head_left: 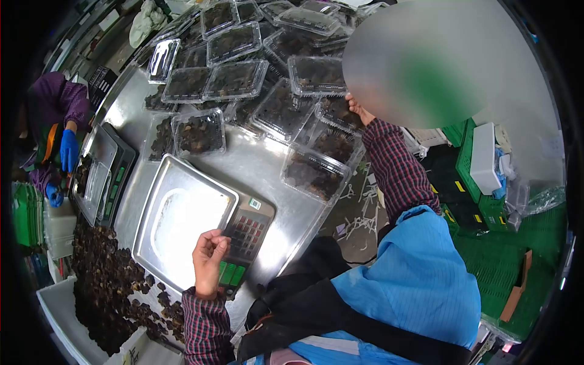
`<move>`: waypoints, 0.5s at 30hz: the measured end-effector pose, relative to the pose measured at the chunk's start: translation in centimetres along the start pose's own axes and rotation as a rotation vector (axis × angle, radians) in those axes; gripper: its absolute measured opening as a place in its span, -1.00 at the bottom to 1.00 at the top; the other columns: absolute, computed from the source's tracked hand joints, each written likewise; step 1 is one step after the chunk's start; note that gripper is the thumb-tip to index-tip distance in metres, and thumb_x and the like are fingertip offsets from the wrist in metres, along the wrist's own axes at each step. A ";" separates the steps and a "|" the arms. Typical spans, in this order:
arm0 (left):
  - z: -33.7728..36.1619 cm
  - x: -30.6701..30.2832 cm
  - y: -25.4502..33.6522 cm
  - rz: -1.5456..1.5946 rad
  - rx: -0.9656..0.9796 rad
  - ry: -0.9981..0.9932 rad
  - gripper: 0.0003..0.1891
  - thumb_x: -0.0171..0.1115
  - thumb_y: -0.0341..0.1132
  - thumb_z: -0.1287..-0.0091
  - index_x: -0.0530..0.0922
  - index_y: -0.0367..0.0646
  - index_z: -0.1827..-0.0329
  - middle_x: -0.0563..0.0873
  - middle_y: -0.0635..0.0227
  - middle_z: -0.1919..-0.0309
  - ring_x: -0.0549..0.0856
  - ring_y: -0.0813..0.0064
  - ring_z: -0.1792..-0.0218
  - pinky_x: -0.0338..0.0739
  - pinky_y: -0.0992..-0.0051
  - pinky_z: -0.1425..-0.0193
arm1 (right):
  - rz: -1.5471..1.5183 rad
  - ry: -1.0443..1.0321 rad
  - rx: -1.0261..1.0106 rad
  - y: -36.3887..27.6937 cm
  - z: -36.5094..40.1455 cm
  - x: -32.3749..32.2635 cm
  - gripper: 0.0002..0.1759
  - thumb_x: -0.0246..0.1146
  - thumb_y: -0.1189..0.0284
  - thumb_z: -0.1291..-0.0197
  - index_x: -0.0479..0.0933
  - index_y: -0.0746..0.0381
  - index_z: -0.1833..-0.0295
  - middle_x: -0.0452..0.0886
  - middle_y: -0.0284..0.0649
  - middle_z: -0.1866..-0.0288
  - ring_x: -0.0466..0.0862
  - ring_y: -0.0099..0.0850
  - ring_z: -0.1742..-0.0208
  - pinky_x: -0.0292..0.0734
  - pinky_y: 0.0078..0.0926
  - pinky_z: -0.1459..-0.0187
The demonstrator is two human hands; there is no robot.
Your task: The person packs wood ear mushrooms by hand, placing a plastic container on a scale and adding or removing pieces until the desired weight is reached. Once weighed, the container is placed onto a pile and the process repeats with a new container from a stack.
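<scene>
My left hand [210,258] is raised over the front edge of a scale [246,228] with a metal tray [182,213]. Its fingers are curled in against the thumb, and nothing shows between them. To the right, my right hand [360,109] reaches out to the pile of lidded clear plastic boxes. Its fingers close on the edge of one clear plastic box [340,114] with dark brown pieces inside. Another such box [316,173] lies nearer to me, at the table's edge. The scale's tray holds nothing.
Many filled boxes [237,79] are heaped across the metal table [258,164]. Loose dark brown pieces [115,292] lie at the lower left. A second scale [109,173] stands near a person's blue-gloved hand [69,150]. Green crates [465,164] are stacked at right.
</scene>
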State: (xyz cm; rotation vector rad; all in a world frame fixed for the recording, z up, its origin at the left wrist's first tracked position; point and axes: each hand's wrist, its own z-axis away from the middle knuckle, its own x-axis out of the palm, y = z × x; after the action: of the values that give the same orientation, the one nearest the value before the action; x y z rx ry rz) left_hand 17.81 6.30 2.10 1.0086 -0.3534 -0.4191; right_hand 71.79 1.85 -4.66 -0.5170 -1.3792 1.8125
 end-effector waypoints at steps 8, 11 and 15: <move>2.3 -2.5 -1.7 -0.128 0.114 0.081 -0.74 0.19 -0.46 -0.38 0.48 -0.30 -0.10 0.68 0.30 0.19 0.62 0.55 0.14 0.51 0.55 -0.01 | 0.265 0.220 -0.159 0.4 -0.6 0.4 -0.29 0.35 0.30 -0.13 0.28 0.34 -0.35 0.58 -0.06 0.05 0.62 -0.24 0.21 0.59 -0.31 0.27; 5.5 -5.0 -3.3 -0.054 0.082 0.215 -0.76 0.22 -0.42 -0.38 0.51 -0.29 -0.06 0.67 0.37 0.23 0.61 0.61 0.15 0.50 0.58 -0.01 | 0.724 0.280 -0.569 -1.0 5.1 5.3 -0.49 0.26 0.55 -0.12 0.47 0.37 -0.24 0.58 -0.04 -0.12 0.59 -0.20 -0.04 0.47 -0.35 -0.09; 12.4 -10.2 -8.5 0.101 0.245 0.500 -0.75 0.20 -0.43 -0.39 0.49 -0.21 -0.10 0.65 0.41 0.20 0.60 0.62 0.21 0.53 0.59 0.08 | 0.593 -0.161 -0.731 2.4 7.8 12.9 -0.54 0.20 0.60 -0.20 0.44 0.41 -0.25 0.53 -0.25 -0.12 0.35 -0.66 0.27 0.36 -0.69 0.13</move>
State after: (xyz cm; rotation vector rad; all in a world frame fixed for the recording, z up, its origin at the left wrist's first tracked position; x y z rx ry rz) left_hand 1.70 -1.78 -0.18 1.2875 -0.0024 -0.0231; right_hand 57.46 6.87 -2.62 -1.2892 -2.1756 1.7580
